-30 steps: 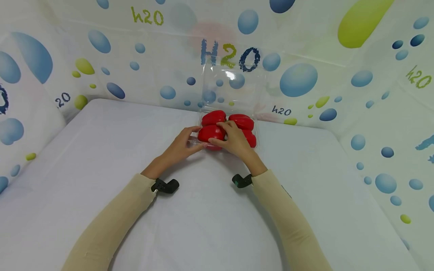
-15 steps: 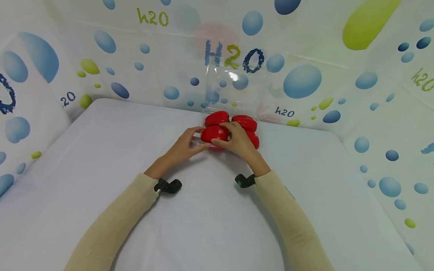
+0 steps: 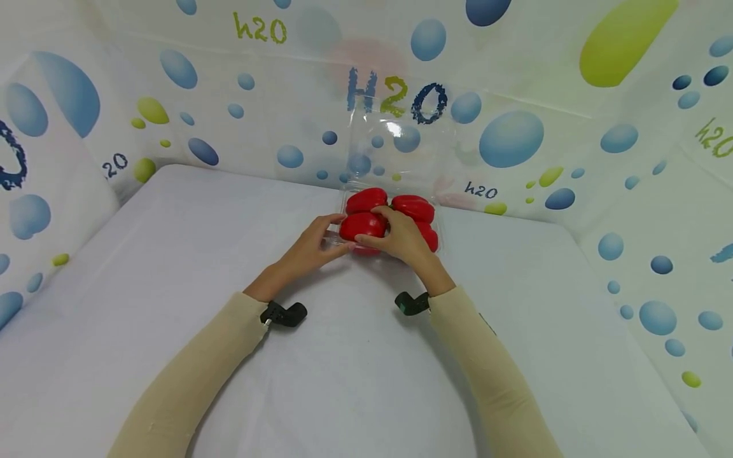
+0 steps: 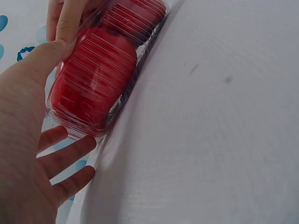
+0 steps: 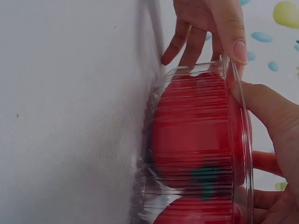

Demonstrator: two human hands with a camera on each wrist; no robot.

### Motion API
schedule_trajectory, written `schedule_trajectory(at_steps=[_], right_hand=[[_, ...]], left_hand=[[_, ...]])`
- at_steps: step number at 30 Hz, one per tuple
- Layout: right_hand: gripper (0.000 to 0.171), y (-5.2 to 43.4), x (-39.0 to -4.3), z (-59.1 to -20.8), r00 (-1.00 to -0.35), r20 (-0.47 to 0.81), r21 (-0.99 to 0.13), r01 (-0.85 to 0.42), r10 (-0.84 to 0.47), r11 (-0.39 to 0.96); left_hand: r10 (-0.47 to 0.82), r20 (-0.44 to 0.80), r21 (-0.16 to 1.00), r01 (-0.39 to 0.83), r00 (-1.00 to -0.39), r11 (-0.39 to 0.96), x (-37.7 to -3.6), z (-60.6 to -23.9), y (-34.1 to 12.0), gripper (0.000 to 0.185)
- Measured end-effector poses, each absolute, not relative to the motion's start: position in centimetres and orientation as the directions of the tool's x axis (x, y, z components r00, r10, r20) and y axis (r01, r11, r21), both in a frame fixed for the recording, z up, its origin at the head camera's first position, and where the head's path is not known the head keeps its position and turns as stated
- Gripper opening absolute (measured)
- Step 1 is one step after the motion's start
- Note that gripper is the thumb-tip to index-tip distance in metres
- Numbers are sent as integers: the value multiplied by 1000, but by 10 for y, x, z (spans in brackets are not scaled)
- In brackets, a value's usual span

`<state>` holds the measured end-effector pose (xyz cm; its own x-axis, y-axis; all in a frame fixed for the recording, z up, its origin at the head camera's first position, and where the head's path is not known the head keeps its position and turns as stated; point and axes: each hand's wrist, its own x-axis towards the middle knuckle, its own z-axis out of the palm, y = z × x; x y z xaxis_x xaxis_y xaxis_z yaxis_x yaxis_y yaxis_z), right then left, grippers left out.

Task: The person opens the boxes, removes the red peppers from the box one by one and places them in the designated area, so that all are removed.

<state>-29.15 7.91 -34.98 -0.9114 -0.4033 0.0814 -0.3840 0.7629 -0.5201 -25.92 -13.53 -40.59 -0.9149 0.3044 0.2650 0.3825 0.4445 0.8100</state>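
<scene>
A clear hinged plastic container (image 5: 243,154) lies at the far side of the table with its lid (image 3: 378,152) raised behind it. Several red bell peppers fill it. My right hand (image 3: 403,238) grips the front-left pepper (image 3: 359,226), thumb at its front and fingertips over its top. At the front-left corner, my left hand (image 3: 306,249) holds the container, thumb at the front rim and fingers along the left side. The left wrist view shows the ribbed front wall with red peppers (image 4: 98,74) behind it. The right hand partly covers the peppers on the right.
A white cloth (image 3: 343,375) covers the table. Close behind the container rises a backdrop (image 3: 240,140) printed with blue and green drops, and the raised lid stands in front of it. Dark wrist cameras (image 3: 286,314) are strapped to both wrists.
The head view has shifted slightly, so everything sits a little further right. Both hands keep nearly the same places on the container and the bell pepper.
</scene>
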Motion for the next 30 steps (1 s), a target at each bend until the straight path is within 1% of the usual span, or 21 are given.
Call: schedule_trajectory(at_steps=[21,30], right_hand=[[70,82,-291,-355,-889,174,-520,-449,-424,727],[71,83,-291,-357,-893,181,-541,-440,-412,717]], left_hand=[[299,266,808,381,-916,449,-260,-406,-135,70],[295,265,811,377,-918,446,-259,-405,-134,71]])
